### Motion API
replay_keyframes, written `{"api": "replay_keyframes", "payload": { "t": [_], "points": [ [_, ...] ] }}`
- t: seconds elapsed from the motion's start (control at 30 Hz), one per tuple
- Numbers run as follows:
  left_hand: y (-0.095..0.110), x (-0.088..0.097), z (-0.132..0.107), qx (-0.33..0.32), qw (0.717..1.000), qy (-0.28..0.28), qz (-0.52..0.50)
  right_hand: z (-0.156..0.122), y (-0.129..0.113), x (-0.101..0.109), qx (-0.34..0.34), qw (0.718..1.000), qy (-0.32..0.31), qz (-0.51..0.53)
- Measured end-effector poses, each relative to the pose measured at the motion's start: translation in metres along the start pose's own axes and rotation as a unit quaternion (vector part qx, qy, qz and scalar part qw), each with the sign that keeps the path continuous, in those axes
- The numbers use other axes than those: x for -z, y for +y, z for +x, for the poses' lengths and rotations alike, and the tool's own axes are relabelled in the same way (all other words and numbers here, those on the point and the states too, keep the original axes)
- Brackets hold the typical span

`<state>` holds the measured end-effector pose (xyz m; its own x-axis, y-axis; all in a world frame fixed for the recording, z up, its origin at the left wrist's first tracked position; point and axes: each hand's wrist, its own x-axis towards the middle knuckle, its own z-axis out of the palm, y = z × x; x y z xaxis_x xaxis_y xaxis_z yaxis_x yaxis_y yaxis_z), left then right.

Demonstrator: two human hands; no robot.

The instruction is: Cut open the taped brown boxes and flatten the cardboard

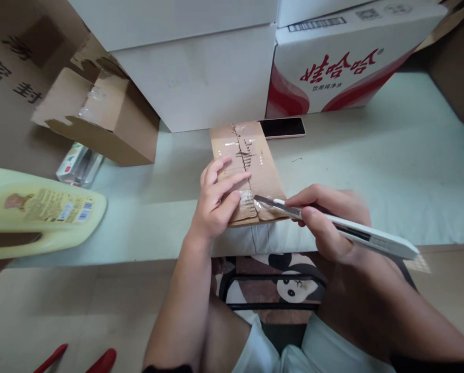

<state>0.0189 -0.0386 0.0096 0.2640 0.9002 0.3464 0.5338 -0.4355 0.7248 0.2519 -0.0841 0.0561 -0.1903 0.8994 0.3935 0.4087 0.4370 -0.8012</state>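
A small brown cardboard box (255, 155), sealed with clear tape along its middle seam, lies on the pale table (372, 171) at its front edge. My left hand (216, 199) rests on the box's left half, fingers spread flat and pressing down. My right hand (327, 220) is closed round a white utility knife (356, 230). The knife's metal blade (269, 203) touches the taped seam near the box's front end, just right of my left fingertips.
A dark phone (282, 127) lies behind the box. Large white cartons (201, 77) and a red-and-white printed carton (341, 62) stand at the back. An open brown box (100, 116) and a yellow bottle (38, 215) are at the left.
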Motion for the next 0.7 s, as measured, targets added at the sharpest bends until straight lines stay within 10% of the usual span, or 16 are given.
{"api": "replay_keyframes", "payload": {
  "t": [0.7],
  "points": [
    [0.001,-0.001,0.001,0.01,1.0,0.008,0.001,0.008,0.015,0.006,0.077,0.996,-0.034,0.007]
  ]
}}
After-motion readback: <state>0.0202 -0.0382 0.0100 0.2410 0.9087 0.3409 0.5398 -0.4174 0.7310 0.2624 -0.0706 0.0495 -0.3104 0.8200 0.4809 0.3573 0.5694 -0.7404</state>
